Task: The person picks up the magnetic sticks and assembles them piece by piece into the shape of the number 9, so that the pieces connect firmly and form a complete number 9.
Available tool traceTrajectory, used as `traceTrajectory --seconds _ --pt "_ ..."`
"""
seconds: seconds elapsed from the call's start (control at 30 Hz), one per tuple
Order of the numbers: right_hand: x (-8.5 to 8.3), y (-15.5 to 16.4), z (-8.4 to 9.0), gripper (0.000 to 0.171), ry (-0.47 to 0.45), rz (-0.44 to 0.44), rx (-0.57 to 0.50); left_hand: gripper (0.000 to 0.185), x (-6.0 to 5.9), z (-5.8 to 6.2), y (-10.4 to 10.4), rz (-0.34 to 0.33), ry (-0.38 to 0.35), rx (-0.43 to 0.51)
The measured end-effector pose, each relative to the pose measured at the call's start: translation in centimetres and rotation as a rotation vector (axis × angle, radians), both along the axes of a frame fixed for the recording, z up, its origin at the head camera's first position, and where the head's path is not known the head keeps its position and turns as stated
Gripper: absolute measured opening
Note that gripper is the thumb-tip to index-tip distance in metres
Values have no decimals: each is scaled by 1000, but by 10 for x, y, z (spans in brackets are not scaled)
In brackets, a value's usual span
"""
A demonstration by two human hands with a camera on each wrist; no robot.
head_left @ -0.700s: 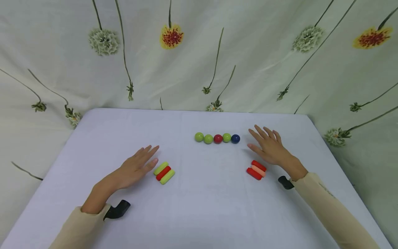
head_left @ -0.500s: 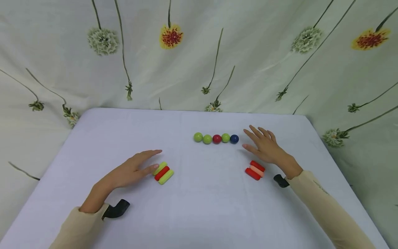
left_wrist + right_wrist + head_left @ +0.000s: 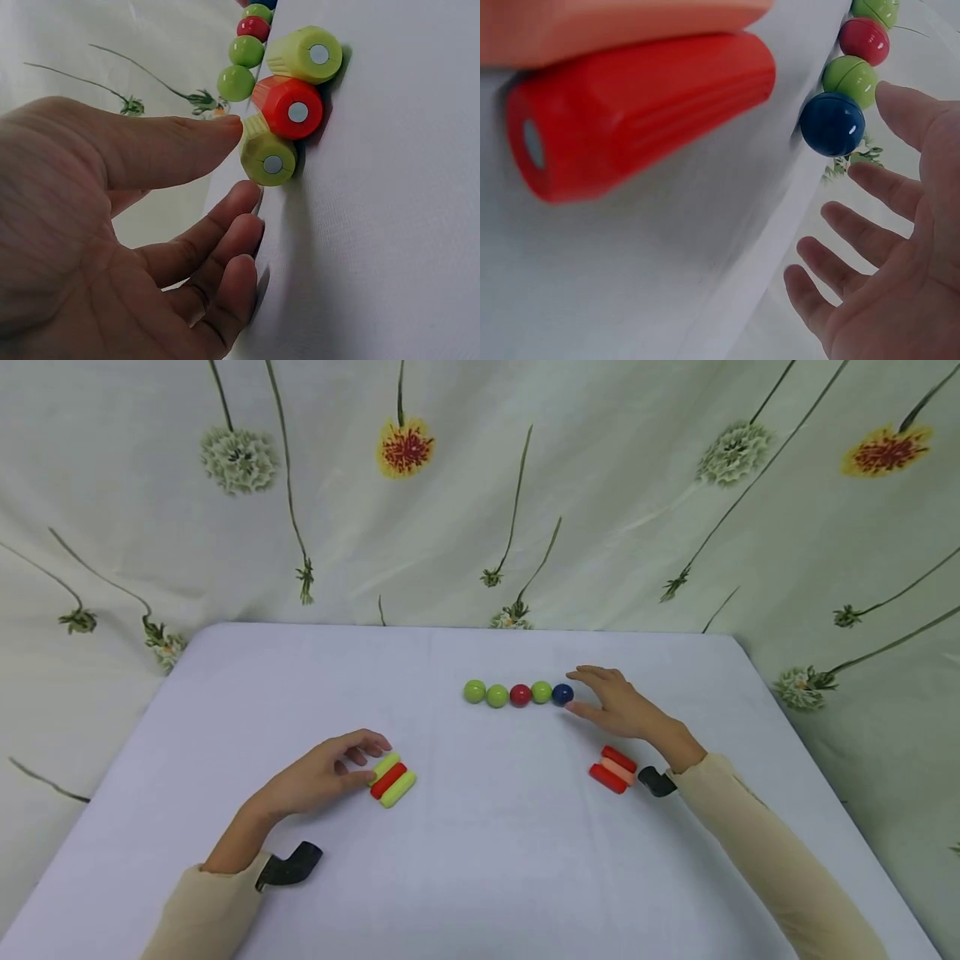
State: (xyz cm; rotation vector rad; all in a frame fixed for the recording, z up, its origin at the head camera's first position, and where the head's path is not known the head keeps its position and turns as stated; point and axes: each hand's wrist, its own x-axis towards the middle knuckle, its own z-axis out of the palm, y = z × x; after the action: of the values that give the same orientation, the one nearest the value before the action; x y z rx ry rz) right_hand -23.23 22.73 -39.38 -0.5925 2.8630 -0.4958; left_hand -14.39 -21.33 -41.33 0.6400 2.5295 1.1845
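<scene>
Head view showed a curtain (image 3: pixel 600 485) printed with flowers hanging behind a white table (image 3: pixel 480 860), which carried everything else. The left hand (image 3: pixel 318 774) lay on the table near its front left, fingers loosely curled and grasping nothing; its thumb tip touched the nearest of three short rods (image 3: pixel 392 779) lying side by side, yellow-green, red, yellow-green. In the left wrist view those rods (image 3: pixel 292 105) pressed against one another, each with a small grey disc in its end, and the thumb (image 3: pixel 172 146) met the end of the lowest yellow-green one while the other fingers stayed bent just below it, clear of the rods. The right hand (image 3: pixel 618 706) hovered farther back on the right, released, fingers spread and gently bent, holding nothing; its fingertips reached just beside the blue ball. A second set of rods (image 3: pixel 613 769), red, pale orange, red, lay touching each other just in front of that wrist. Five balls (image 3: pixel 519 694) sat in a row near the table's middle, each touching the next: green, green, red, green, blue. The right wrist view showed the blue ball (image 3: pixel 832 124) at the row's near end, with the thumb (image 3: pixel 911 112) close beside it but apart
</scene>
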Motion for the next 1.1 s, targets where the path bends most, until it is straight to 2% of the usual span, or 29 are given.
traceTrajectory --seconds 0.3,0.43,1.1 --pt "-5 -7 0 55 -12 -11 -53 31 1 -4 2 17 46 -31" --pt "-7 -10 2 53 -20 -30 -56 30 -1 -7 2 44 69 -52" --pt "-11 -17 0 41 -42 -51 -54 26 1 -8 3 79 80 -74"
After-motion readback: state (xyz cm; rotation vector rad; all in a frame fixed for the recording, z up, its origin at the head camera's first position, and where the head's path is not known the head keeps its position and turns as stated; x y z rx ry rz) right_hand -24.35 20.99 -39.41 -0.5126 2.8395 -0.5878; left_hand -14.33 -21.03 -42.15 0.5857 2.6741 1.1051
